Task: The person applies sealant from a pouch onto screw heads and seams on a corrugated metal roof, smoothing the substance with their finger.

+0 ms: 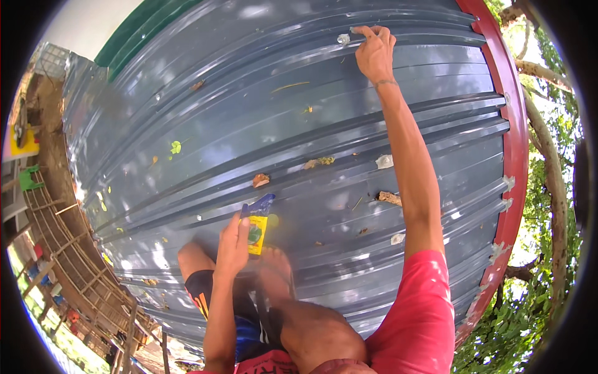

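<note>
Left hand point(232, 246): clamped on yellow-blue packet point(256, 232), well left of red trim point(514, 140).
Right hand point(375, 57): nearer red trim, fingers bent; cannot tell if pinching.
Whitish patch point(343, 39): 1, left of red trim; likely being dabbed.
Roof sheet point(237, 118): next move probably calls for light fingertip pressure.

One metal roof point(237, 121) bears one wood chunk point(390, 198); against it show two hands point(233, 247) and one yellow-and-blue packet point(260, 227); left of it, one green chair point(28, 179).
</note>
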`<action>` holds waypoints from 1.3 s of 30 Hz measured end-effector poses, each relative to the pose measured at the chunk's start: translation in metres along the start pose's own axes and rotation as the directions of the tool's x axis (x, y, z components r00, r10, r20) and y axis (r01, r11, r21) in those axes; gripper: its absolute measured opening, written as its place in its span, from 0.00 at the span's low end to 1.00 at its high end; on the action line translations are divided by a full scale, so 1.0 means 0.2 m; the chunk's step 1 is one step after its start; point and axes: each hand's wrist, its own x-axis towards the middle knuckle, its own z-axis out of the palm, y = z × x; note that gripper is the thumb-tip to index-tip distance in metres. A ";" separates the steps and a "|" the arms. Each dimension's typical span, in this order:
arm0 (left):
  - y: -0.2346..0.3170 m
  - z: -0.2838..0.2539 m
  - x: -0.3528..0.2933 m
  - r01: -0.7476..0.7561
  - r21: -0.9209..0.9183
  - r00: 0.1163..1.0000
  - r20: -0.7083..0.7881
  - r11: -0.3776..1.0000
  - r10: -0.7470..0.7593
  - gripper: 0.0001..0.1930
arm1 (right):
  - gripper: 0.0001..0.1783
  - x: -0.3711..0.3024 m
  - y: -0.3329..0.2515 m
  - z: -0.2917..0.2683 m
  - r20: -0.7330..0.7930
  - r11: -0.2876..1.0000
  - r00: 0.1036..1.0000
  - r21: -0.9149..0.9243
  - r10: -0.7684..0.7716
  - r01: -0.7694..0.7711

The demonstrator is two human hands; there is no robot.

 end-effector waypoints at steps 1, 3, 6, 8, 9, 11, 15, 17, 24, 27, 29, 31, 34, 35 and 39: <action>-0.02 -0.01 -0.01 -0.008 0.001 1.000 -0.021 1.000 0.008 0.20 | 0.23 0.01 0.03 0.03 -0.001 1.000 1.000 -0.001 -0.002 0.002; -0.04 -0.02 -0.03 -0.013 0.049 0.999 -0.031 0.999 0.015 0.20 | 0.28 0.02 0.05 0.07 0.062 0.999 0.998 -0.036 -0.013 0.015; -0.06 -0.04 -0.05 -0.008 0.079 0.998 -0.064 0.997 0.013 0.19 | 0.30 0.02 0.05 0.11 0.149 0.997 0.988 -0.064 0.039 -0.029; -0.04 -0.06 -0.07 0.063 0.051 0.996 -0.063 0.997 -0.059 0.18 | 0.29 0.02 0.03 0.12 0.154 0.996 0.987 -0.081 0.036 -0.024; -0.03 -0.06 -0.08 0.065 0.049 0.996 -0.063 0.997 -0.062 0.18 | 0.29 0.02 0.01 0.12 0.154 0.995 0.987 -0.096 0.033 -0.019; -0.03 -0.06 -0.08 0.066 0.039 0.996 -0.069 0.997 -0.063 0.18 | 0.29 0.03 -0.02 0.11 0.178 0.991 0.984 -0.130 0.010 0.013; -0.06 -0.05 -0.08 0.002 0.074 0.995 -0.097 0.997 0.005 0.18 | 0.28 -0.01 -0.03 0.12 0.168 0.938 0.963 -0.245 -0.210 0.247; -0.04 -0.04 -0.08 0.020 0.046 0.996 -0.087 0.999 -0.016 0.18 | 0.27 -0.04 -0.03 0.12 0.145 0.889 0.941 -0.312 -0.306 0.337; -0.09 -0.06 -0.09 0.028 0.066 0.998 -0.053 0.997 -0.024 0.18 | 0.26 0.00 0.05 0.09 0.090 0.842 0.924 -0.384 -0.373 0.378; -0.13 -0.09 -0.12 0.030 0.075 0.998 -0.065 0.997 -0.025 0.18 | 0.26 -0.02 0.08 0.08 0.089 0.905 0.958 -0.314 -0.272 0.287; -0.13 -0.10 -0.13 0.061 0.074 0.995 -0.079 0.995 -0.055 0.18 | 0.28 -0.06 0.09 0.09 0.083 0.942 0.975 -0.251 -0.207 0.222; -0.15 -0.12 -0.13 0.052 0.075 0.995 -0.091 0.996 -0.045 0.18 | 0.30 -0.11 0.08 0.11 0.082 0.971 0.987 -0.182 -0.142 0.155; -0.15 -0.12 -0.13 0.036 0.079 0.995 -0.093 0.996 -0.029 0.17 | 0.34 -0.20 0.03 0.19 -0.002 0.973 0.992 -0.197 -0.125 0.123; -0.15 -0.12 -0.13 0.030 0.082 0.996 -0.085 0.996 -0.023 0.17 | 0.36 -0.22 0.02 0.22 -0.013 0.975 0.993 -0.194 -0.116 0.112; -0.13 -0.11 -0.13 0.041 0.082 0.995 -0.090 0.996 -0.034 0.17 | 0.35 -0.25 -0.03 0.24 -0.087 0.986 0.994 -0.161 -0.066 0.051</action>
